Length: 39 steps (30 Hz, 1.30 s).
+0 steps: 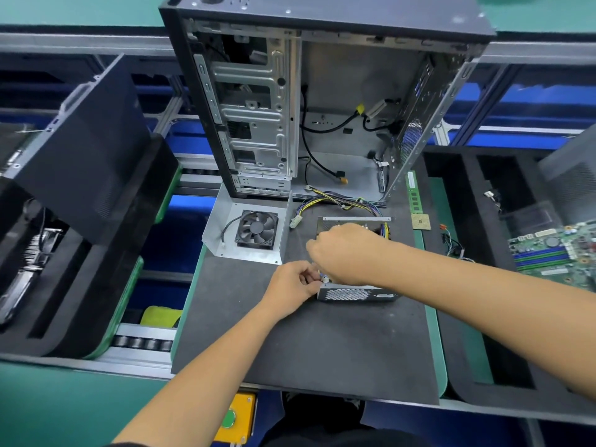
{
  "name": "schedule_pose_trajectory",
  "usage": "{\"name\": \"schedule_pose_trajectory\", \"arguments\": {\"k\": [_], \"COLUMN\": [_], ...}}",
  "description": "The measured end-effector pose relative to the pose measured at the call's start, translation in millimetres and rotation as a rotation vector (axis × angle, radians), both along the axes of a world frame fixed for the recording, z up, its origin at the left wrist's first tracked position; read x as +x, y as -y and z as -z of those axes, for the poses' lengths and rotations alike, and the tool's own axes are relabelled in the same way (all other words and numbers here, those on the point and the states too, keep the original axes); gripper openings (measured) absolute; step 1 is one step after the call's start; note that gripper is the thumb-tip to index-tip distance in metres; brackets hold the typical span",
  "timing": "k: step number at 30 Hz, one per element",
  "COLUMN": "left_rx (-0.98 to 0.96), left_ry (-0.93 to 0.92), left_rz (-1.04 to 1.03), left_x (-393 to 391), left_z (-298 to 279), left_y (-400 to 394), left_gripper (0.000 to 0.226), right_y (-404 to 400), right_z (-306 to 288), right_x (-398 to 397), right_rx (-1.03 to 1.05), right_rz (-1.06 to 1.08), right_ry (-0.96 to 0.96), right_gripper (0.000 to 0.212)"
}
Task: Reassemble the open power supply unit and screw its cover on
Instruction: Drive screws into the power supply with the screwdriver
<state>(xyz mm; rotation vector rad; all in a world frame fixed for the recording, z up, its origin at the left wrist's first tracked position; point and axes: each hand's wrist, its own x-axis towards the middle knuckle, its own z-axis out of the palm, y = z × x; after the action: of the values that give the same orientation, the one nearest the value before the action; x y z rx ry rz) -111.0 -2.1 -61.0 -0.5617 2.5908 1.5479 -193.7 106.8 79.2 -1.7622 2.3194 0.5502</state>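
Dark foam mat (290,343) carries power supply unit (354,293), computer case (322,101).

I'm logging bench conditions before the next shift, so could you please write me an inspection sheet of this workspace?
Surface: dark mat, bare in front.
Job's things: open PSU at mat centre, perforated wall facing the person; cover with fan lying apart to its left.
Clutter: RAM stick and CPU at the mat's right edge.
Hands: left hand pinches a small white part at the PSU's near-left corner; right hand reaches into the PSU, fingers hidden.
Cables: PSU harness loops behind; fan lead loose on the cover.
Surroundings: open PC case behind; motherboard in right foam tray.
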Motion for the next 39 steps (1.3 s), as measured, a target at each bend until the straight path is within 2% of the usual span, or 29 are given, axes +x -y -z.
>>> {"name": "schedule_pose_trajectory", "arguments": {"k": [2, 3, 8, 11, 13, 16, 18, 22, 26, 29, 32, 36, 39], "left_rx": [0.021, 0.032, 0.068, 0.1, 0.12, 0.127, 0.137, 0.153, 0.16, 0.134, 0.143, 0.129, 0.111], "left_ry": [0.029, 0.043, 0.124, 0.145, 0.15, 0.15, 0.159, 0.152, 0.146, 0.144, 0.16, 0.173, 0.163], "left_rz": [0.021, 0.028, 0.05, 0.069, 0.074, 0.056, 0.053, 0.057, 0.056, 0.076, 0.069, 0.065, 0.078], "left_x": [-2.4, -3.7, -10.4, -12.6, -14.1, -15.9, -15.9, -16.1, -15.8, -16.4, -17.4, -19.4, -19.7], "left_z": [-2.1, -3.6, -12.3, -15.9, -16.5, -15.2, -14.3, -14.9, -14.3, -12.8, -10.6, -9.9, -9.2], "left_y": [2.2, 3.4, 7.3, 7.6, 8.1, 10.6, 11.2, 12.2, 12.4, 12.6, 12.7, 12.5, 12.7], "left_gripper": [0.031, 0.03, 0.043, 0.052, 0.049, 0.034, 0.027, 0.031, 0.05, 0.03, 0.027, 0.034, 0.035], "right_y": [-0.9, 0.0, 9.7, 11.7, 11.3, 8.2, 6.1, 6.7, 9.5, 8.0, 7.8, 9.3, 6.6], "right_z": [-5.2, -8.4, -14.8, -9.2, -6.7, -8.5, -11.6, -11.7, -6.4, -8.6, -13.3, -12.3, -7.9], "right_x": [0.7, 0.7, 1.1, 1.9, 0.2, -4.3, -8.2, -7.9, -2.0, -3.4, -3.9, -3.2, -1.5], "right_rx": [0.021, 0.031, 0.036, 0.027, 0.02, 0.018, 0.023, -0.059, -0.029, 0.007, 0.025, -0.026, 0.016], "right_rz": [0.014, -0.003, -0.038, -0.038, -0.01, 0.057, 0.026, 0.004, -0.042, 0.016, -0.017, -0.01, 0.006], "right_ry": [0.063, 0.091, 0.077, 0.03, 0.003, 0.081, 0.121, 0.09, -0.07, 0.02, 0.09, -0.009, -0.064], "right_gripper": [0.03, 0.03, 0.011, 0.011, 0.016, 0.031, 0.037, 0.015, 0.02, 0.029, 0.033, 0.013, 0.018]}}
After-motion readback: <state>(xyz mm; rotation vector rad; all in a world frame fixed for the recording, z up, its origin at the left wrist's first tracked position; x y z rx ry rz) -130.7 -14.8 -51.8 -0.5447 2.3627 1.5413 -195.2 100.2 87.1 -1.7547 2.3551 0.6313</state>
